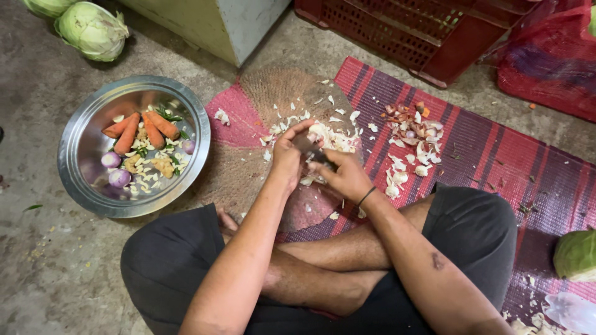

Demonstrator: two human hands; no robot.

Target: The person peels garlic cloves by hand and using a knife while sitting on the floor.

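I sit cross-legged on the floor. My left hand pinches a small pale garlic clove at its fingertips. My right hand grips a knife whose dark blade meets the clove between both hands. A black band circles my right wrist. Under my hands lies a heap of white garlic skins on a round woven mat. To the left stands a steel bowl holding carrots, small purple onions, peeled garlic, ginger and green leaves.
A red striped mat covers the floor under me, with onion and garlic peels on it. A red plastic crate sits at the back. Cabbages lie at top left and at the right edge. A red mesh bag is at top right.
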